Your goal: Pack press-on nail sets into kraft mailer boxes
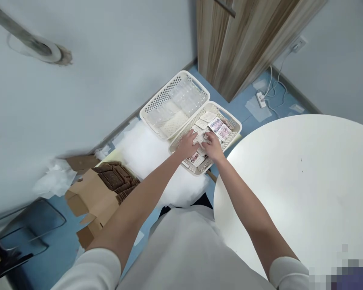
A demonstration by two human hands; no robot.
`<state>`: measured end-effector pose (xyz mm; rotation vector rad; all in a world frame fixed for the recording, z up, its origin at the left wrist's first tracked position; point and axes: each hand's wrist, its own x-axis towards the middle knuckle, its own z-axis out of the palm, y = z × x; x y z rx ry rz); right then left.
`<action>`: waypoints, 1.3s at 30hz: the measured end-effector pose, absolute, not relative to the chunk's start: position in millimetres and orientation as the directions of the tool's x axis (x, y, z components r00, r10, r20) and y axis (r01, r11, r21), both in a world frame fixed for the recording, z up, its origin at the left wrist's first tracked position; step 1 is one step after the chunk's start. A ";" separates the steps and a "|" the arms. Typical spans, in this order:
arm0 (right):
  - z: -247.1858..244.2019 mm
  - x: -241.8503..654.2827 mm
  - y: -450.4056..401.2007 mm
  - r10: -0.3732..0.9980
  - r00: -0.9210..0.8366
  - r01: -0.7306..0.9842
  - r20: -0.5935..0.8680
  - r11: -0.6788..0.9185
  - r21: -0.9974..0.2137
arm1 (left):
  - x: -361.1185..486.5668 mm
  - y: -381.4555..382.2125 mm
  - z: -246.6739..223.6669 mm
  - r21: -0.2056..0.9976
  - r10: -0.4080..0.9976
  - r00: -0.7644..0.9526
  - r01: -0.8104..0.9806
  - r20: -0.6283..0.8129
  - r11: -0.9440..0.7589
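Both hands reach down into a cream perforated plastic basket (236, 128) holding small flat packs. My left hand (188, 145) is over the basket's near left part, fingers spread and touching white packs (201, 124). Close beside it, my right hand (213, 146) has its fingers apart and slightly bent over the packs; its fingertips partly cover what lies under them. Packs with purple and pink printed patterns (220, 128) lie just beyond the right hand. Another printed pack (196, 158) shows below the left hand. A gripped item cannot be made out in either hand.
A second cream basket (145, 114) adjoins behind, with clear plastic packaging (186, 96) inside. White fluffy bags (139, 149) lie left, beside an open cardboard box (99, 193) with dark brown packs (116, 177). A round white table (299, 181) stands right; a power strip (261, 100) lies on the floor.
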<state>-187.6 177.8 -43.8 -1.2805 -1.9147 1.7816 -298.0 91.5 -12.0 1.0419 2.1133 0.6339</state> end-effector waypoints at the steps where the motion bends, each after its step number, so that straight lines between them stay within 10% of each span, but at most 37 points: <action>1: -47.8 -191.4 180.9 0.705 -0.595 0.427 -0.385 -0.129 -0.895 | -299.4 96.5 -15.5 0.658 0.823 -0.428 0.503 -0.374 0.560; 26: -63.0 -186.5 166.0 0.748 -0.496 0.430 -0.441 -0.229 -0.873 | -288.9 69.8 -31.8 0.709 0.821 -0.374 0.422 -0.431 0.565; 39: -1.9 -164.1 129.1 0.758 -0.541 0.389 -0.365 -0.160 -0.907 | -279.6 24.3 7.7 0.926 0.855 -0.498 0.233 -0.147 0.296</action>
